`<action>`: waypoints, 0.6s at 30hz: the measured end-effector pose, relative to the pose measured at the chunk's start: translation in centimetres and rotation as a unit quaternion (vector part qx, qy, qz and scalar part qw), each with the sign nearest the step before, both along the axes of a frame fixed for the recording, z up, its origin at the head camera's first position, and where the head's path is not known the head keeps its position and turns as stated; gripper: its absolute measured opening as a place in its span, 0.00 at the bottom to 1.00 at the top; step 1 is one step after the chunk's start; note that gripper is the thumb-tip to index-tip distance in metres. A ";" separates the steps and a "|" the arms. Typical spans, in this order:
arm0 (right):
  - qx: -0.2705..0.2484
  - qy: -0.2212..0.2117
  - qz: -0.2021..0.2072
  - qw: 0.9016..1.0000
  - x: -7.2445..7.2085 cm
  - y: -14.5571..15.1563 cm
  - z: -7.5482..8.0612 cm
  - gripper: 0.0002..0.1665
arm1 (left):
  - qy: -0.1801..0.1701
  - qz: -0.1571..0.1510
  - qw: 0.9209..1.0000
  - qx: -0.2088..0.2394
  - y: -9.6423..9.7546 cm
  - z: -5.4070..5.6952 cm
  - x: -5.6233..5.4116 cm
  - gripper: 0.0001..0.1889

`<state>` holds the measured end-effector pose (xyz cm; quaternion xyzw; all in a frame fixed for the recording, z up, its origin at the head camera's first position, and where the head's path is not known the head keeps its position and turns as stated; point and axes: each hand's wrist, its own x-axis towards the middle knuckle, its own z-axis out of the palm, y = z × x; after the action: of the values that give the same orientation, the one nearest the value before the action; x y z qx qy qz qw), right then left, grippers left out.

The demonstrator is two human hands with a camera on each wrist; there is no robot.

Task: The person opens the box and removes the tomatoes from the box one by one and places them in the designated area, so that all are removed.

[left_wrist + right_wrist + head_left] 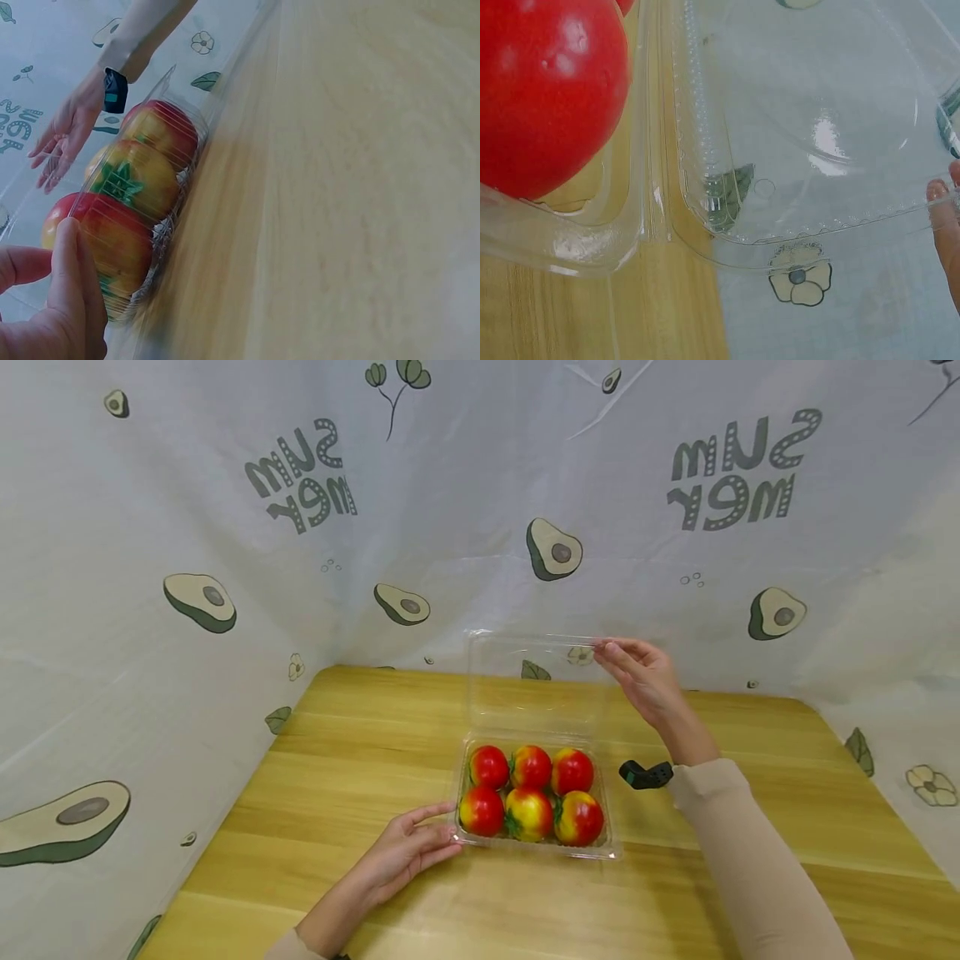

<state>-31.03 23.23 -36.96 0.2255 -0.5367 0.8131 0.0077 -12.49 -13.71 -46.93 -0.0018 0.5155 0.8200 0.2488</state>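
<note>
A clear plastic clamshell container (617, 850) stands on the table with its hinged lid (495, 693) raised at the back. Two rows of round red-and-yellow fruits (528, 815) with green leafy tops fill its base. At the near left corner, my left hand (408, 852) pinches the rim between thumb and fingers; the left wrist view shows those fingertips (69, 232) at the edge. My right hand (645, 681) holds the far right corner of the lid, thumb against the plastic. In the right wrist view only its fingers (943, 214) show, at the lid's edge.
The wooden table (360, 727) extends to both sides of the container and in front of it. A pale curtain (465, 485) printed with avocados hangs behind and along the sides. A dark band device (647, 774) is on the right wrist.
</note>
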 end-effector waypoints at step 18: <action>0.088 -0.072 -0.045 0.992 -1.6 -0.4 -0.6 0.21 | -0.003 0.008 1.000 0.006 -0.1 -0.1 0.0 0.29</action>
<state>-32.59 22.86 -37.60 0.1412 -0.6148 0.7758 -0.0140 -12.48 -13.77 -47.05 -0.0069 0.5095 0.8252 0.2438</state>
